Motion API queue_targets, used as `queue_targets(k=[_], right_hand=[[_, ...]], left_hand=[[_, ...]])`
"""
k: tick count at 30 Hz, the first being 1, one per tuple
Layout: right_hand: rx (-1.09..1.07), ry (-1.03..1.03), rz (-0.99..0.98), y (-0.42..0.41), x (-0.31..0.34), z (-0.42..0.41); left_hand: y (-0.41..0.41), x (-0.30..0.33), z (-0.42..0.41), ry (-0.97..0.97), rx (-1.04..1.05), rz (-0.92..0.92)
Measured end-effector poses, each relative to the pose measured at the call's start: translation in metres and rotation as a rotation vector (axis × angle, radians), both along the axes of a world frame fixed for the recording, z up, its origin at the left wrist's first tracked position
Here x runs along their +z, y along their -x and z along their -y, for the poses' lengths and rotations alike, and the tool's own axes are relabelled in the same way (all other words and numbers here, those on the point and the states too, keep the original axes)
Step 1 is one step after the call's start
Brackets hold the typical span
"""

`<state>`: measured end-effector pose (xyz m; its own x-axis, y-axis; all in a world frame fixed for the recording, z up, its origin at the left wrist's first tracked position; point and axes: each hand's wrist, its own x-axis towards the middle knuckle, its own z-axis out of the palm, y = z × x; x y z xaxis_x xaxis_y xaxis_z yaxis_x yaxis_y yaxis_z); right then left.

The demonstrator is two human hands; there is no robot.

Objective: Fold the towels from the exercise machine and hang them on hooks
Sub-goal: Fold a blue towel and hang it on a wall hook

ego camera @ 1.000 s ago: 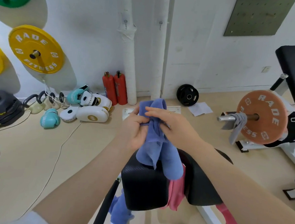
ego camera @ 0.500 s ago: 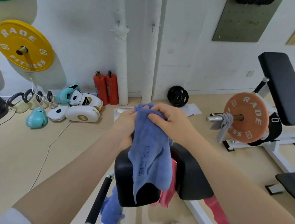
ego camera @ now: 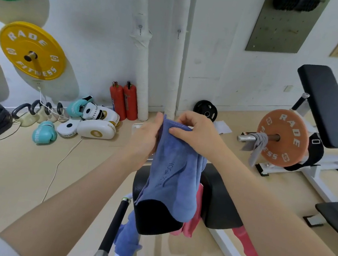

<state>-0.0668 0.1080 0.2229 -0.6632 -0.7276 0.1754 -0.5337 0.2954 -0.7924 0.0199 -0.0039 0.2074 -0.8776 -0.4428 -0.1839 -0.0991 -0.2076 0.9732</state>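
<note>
Right hand [ego camera: 197, 132]: thumb and fingers curl over the top edge of the blue towel [ego camera: 172, 174] and pinch it at the right corner. Left hand [ego camera: 147, 136]: fingers closed on the same edge at the left corner, thumb up along the cloth. The two hands sit close together, so the top edge is bunched between them, not stretched.

The towel hangs folded lengthwise from the hands. Its lower end drapes over the black pad [ego camera: 153, 218] at 6 o'clock from the hands, touching it.

Outward: a pink towel [ego camera: 192, 221] lies under the blue one on the pad; a second blue cloth [ego camera: 128, 237] hangs lower, at 7 o'clock. A grey towel [ego camera: 257, 146] hangs on the weight bar at 3 o'clock. Two wall hooks [ego camera: 140, 27] sit at 12 o'clock, well apart from the hands.

Risks, as judgement:
- A narrow pinch on thick, doubled cloth may let the inner layer slip and the fold open.
- The loose lower end could snag on the pad during lifting and drag the pink towel off.
- With uneven corners, the fold would come out crooked and hang lopsided.
- A bunched edge may slide off a small hook.
</note>
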Motion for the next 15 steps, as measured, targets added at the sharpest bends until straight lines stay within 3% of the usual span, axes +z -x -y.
queue_targets(k=[4, 9, 13, 15], right_hand=[[-0.051, 0.034, -0.054, -0.008, -0.001, 0.000], [0.081, -0.017, -0.118, -0.005, 0.008, -0.006], [0.201, -0.016, 0.167, 0.008, 0.010, -0.011], [0.244, -0.045, 0.345, 0.015, 0.002, -0.017]], left_hand=[[-0.008, 0.001, -0.009, 0.410, -0.064, -0.084], [-0.004, 0.001, 0.005, 0.507, -0.009, -0.076], [0.008, -0.004, 0.009, 0.639, 0.107, 0.025], [0.015, -0.005, 0.016, 0.605, 0.231, 0.013]])
